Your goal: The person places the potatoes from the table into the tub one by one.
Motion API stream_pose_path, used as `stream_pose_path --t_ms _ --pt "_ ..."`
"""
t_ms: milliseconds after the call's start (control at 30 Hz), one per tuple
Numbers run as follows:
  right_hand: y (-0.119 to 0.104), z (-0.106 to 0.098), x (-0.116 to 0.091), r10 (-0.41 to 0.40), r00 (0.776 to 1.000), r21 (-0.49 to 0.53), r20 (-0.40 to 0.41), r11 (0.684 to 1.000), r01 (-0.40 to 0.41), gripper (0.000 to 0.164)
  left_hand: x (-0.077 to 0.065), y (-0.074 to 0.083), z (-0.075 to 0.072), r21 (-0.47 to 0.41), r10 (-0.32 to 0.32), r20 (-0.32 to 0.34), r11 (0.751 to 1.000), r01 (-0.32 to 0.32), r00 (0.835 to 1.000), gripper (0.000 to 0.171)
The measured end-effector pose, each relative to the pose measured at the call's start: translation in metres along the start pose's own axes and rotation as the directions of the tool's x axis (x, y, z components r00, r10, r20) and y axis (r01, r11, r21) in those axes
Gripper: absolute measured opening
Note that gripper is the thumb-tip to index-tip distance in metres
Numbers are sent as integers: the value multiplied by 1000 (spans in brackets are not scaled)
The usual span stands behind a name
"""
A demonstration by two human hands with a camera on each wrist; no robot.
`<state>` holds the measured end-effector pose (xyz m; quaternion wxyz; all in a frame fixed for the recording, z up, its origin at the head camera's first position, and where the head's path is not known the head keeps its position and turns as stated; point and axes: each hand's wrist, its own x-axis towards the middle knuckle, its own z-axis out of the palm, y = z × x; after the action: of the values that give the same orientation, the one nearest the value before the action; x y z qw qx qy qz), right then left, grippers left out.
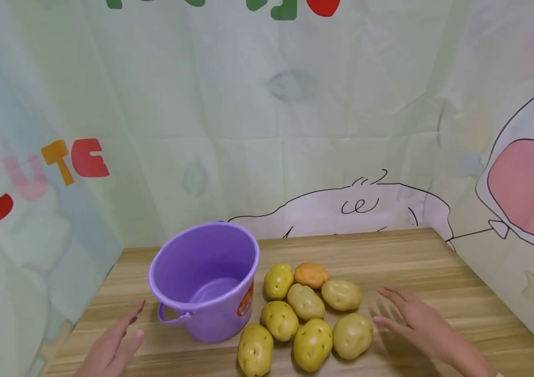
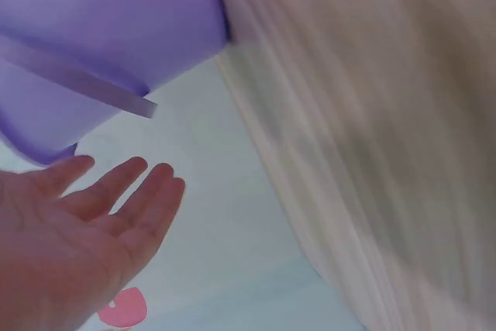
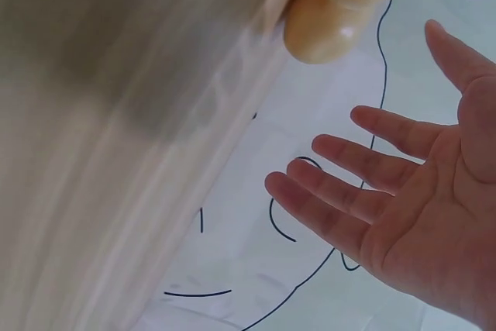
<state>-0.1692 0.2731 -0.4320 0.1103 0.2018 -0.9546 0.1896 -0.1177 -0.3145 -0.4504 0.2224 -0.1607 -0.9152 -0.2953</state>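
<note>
yellow-to-tan oval potatoes (image 1: 306, 302) lie btw purple round plastic bucket (image 1: 215, 320) & r. hand (image 1: 417, 323)

r. hand is the nearer one: its thumb sits just beside a pale, nearly round potato (image 1: 353, 335) on the cluster's r. side; no clear long axis on that one. toward the far edge, a pale tan oval potato (image 1: 341, 295) has its long axis approx. along the far edge of the wood-grain desk (image 1: 403, 256). an orange oval potato (image 1: 311, 275) is among those closest to that edge.

both hands empty, fingers extended, held wide apart w/ everything btw them. l. hand (image 1: 111, 348) is by the desk's l. edge, near the bucket but apart from it; bucket stands upright btw l. hand & potatoes, toward the far l. corner, just beside the nearest potatoes.
</note>
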Motion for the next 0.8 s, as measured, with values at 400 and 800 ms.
stream_pose_path --t_ms 400,800 --pt "-3 -3 18 -93 996 5 -12 996 93 50 37 41 -26 -217 -254 48 941 259 966 48" --pt "-6 -3 36 -146 989 26 24 989 146 48 77 49 -27 -547 -366 77 762 347 927 60"
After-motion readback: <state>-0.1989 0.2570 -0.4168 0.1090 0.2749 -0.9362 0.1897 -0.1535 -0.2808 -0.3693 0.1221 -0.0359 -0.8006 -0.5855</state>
